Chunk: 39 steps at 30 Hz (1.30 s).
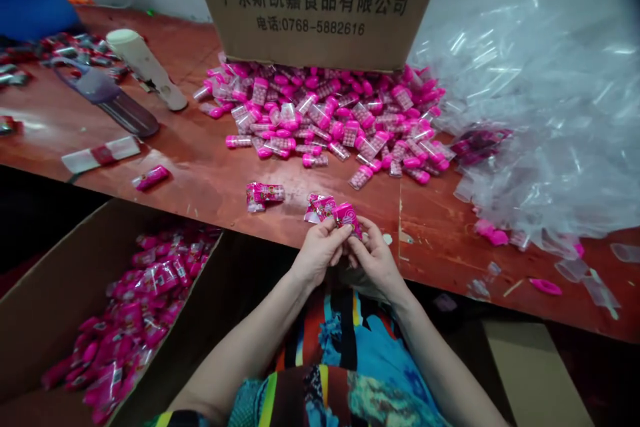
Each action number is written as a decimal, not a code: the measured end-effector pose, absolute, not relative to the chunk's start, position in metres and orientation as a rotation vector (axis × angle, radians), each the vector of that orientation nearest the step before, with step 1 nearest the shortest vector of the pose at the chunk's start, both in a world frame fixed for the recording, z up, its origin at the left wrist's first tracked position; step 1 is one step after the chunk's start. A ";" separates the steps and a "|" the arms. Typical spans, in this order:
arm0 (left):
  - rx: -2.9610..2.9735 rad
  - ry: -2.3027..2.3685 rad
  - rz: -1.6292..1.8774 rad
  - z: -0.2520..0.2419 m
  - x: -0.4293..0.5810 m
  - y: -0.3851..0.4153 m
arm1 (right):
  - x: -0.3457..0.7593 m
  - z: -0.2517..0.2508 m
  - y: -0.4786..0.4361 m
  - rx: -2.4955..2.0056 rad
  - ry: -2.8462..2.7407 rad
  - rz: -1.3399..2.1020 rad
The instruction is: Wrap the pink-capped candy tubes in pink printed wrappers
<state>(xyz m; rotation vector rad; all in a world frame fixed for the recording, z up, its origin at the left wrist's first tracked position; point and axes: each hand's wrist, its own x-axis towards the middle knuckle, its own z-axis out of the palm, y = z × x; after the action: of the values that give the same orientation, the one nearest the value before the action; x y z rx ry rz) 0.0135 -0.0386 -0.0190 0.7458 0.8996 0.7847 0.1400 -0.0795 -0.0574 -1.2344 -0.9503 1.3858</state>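
Observation:
My left hand (320,250) and my right hand (377,260) come together at the table's front edge. Between their fingertips they pinch a pink printed wrapper (345,215); whether a candy bottle is inside it, I cannot tell. Just left of it, more printed pink wrappers (319,207) lie flat on the table. Farther left are a couple of wrapped candy bottles (267,193), touching each other. Beyond my hands spreads a heap of small clear candy bottles (320,120) with pink caps and pale pink candies inside.
A cardboard carton (320,13) stands behind the heap. Clear plastic sleeves (550,127) pile up at right. An open box (45,327) at lower left holds many wrapped bottles. A purple-lidded water bottle (123,103), a whitish bottle (147,70) and a blue basin (35,10) stand left.

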 end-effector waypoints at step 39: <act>2.289 1.455 0.770 -0.050 0.034 -0.042 | 0.187 -0.048 -0.048 -1.350 -0.792 1.215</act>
<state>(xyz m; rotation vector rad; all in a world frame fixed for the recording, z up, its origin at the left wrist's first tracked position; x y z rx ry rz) 0.0340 -0.0417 -0.0502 2.2889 1.4551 0.7702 0.1866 -0.0481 -0.0479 -1.3498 -0.7922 1.2150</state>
